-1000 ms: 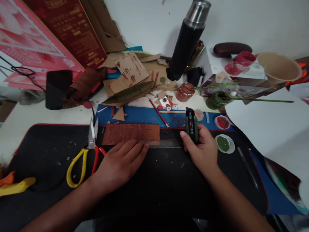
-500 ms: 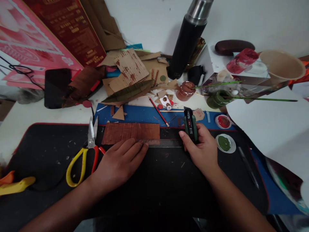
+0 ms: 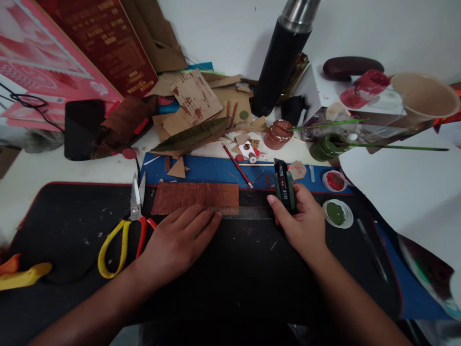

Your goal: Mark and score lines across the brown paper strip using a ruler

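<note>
A clear ruler (image 3: pixel 248 213) lies along the near edge of a brown-painted cardboard strip (image 3: pixel 190 194). My left hand (image 3: pixel 183 235) is palm down, its fingers close together on the ruler's left part and the strip's lower edge; its thumb is hard to make out. Upright in my right hand (image 3: pixel 302 218) is a dark green and black hand tool (image 3: pixel 284 185) with white lettering, its exact kind unclear. The thumb and fingers wrap its lower part, beside the ruler's right end. Open scissors (image 3: pixel 135 211) with yellow and red handles lie left of my left hand.
Behind the black mat (image 3: pixel 237 288) are a red pencil (image 3: pixel 236 166), cardboard scraps (image 3: pixel 196 98), a brown paint jar (image 3: pixel 278 134) and a tall black flask (image 3: pixel 283 57). Two paint lids, one green (image 3: pixel 337 214), and a pen (image 3: pixel 370 250) lie to the right.
The view has shifted very slightly. Both hands, the ruler and the brown strip stay practically in the same places.
</note>
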Tool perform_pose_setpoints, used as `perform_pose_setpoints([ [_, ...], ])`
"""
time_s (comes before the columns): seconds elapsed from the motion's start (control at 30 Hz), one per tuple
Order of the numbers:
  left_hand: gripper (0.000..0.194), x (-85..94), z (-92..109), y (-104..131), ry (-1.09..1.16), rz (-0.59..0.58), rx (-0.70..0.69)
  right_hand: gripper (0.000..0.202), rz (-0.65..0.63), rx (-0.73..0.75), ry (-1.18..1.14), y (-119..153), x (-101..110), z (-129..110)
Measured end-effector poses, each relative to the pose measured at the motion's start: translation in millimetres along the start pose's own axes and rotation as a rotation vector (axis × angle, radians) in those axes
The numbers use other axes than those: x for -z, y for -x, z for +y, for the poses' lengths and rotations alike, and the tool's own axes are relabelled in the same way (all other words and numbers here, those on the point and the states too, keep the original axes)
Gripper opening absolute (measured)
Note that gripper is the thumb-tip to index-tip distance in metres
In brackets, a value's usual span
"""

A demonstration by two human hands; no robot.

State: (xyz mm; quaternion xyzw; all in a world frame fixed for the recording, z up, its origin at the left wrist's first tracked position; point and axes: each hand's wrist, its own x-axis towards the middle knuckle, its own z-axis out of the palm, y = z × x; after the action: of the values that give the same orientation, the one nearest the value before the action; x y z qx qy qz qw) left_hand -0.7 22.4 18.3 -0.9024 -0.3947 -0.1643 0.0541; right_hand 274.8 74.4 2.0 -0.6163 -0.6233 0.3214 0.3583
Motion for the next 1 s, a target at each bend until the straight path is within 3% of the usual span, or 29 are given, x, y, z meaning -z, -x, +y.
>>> perform_pose_setpoints([
  [1.0, 0.034, -0.7, 1.5, -0.6, 0.025, -0.035, 0.022, 0.029, -0.067, -0.016, 0.035, -2.9, 0.0, -3.6],
])
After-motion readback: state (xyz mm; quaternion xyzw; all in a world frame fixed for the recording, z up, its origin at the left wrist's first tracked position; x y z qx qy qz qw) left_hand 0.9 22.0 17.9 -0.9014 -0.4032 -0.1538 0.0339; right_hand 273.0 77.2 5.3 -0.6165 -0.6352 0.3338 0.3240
